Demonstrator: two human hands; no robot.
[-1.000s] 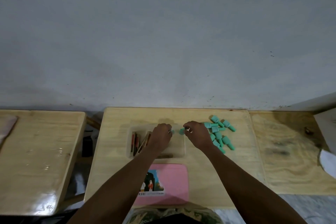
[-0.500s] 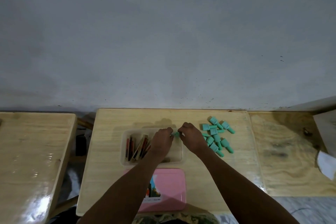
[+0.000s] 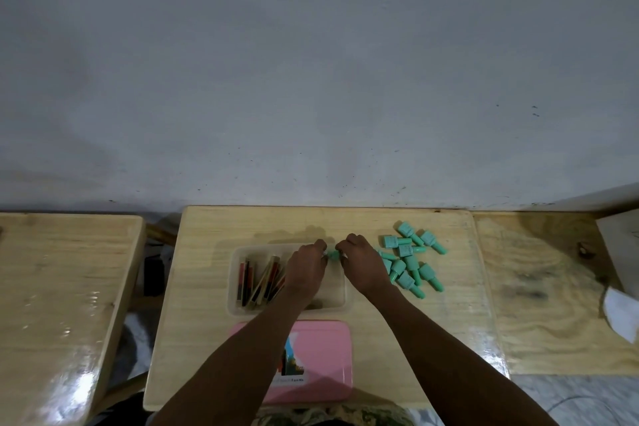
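On the middle wooden table (image 3: 214, 235), my left hand (image 3: 306, 270) and my right hand (image 3: 359, 264) meet over a clear plastic tray (image 3: 235, 301). Both pinch one small teal cap-like piece (image 3: 333, 254) between their fingertips. The tray holds several flat red and brown sticks (image 3: 262, 280) at its left end; my left hand hides its middle. A pile of several teal pieces (image 3: 409, 259) lies on the table just right of my right hand.
A pink lid or box (image 3: 328, 360) with a picture lies at the table's near edge, under my forearms. Wooden tables stand to the left (image 3: 52, 287) and right (image 3: 553, 287). White paper (image 3: 622, 315) sits at the far right. A grey wall rises behind.
My hands have closed together: the teal piece that my right hand carried from the pile is now held by both hands. The camera view shifted slightly.
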